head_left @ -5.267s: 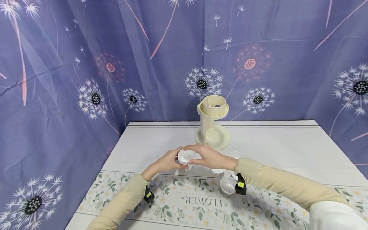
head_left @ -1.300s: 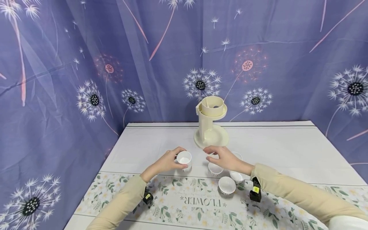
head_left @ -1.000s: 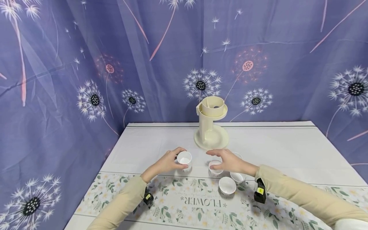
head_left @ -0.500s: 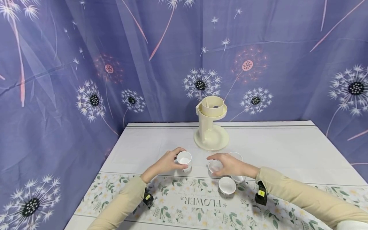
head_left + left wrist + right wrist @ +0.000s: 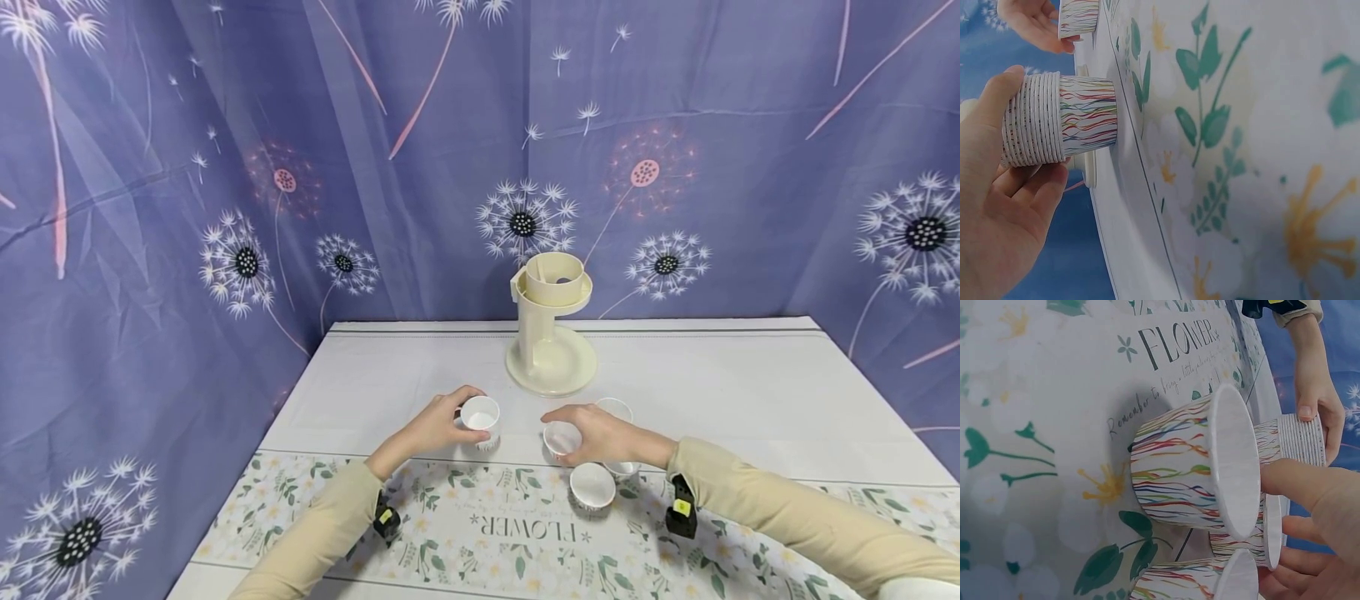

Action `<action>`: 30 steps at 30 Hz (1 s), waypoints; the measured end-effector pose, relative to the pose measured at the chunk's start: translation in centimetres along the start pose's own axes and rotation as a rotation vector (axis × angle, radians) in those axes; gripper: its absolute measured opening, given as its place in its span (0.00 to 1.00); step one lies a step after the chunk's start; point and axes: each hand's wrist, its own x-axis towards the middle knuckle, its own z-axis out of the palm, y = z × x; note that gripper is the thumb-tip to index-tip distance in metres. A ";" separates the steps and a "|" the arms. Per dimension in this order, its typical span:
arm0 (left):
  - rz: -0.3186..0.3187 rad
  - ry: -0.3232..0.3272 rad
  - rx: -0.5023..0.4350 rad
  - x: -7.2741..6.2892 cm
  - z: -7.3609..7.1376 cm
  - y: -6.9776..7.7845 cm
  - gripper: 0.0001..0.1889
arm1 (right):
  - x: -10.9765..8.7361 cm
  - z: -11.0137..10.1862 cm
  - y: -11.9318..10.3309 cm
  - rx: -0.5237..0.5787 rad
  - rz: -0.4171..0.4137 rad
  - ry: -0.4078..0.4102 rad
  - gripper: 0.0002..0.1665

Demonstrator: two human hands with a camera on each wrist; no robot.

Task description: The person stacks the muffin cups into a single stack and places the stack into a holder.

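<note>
Left hand [image 5: 431,427] is holding the cup stack [image 5: 480,414] lower centre while the right hand [image 5: 603,435] is pinching a loose cup [image 5: 562,439] just right, probably featherlight and crushable, so lightly gripping under the rim's best.

Right hand [image 5: 606,433] partly hides rear cup [image 5: 617,407]; left sleeve [image 5: 318,529] cropped below.

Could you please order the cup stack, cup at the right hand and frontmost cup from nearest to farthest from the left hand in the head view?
1. Cup stack, in left hand.
2. Cup at right hand, right of stack.
3. Frontmost cup, farther right.
</note>
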 end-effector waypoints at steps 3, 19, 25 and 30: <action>0.000 0.002 -0.006 -0.1 0.0 0.0 0.32 | 0.0 0.0 -0.1 -0.013 0.006 0.004 0.39; -0.018 0.014 -0.007 -0.2 -0.1 0.2 0.29 | 0.5 0.2 0.2 -0.051 -0.011 0.081 0.35; -0.014 0.007 0.000 -0.1 -0.2 0.3 0.30 | 0.6 0.2 0.1 -0.044 -0.009 0.096 0.34; 0.000 0.003 -0.001 0.0 -0.1 0.2 0.30 | 0.6 0.3 0.0 -0.046 -0.026 0.125 0.33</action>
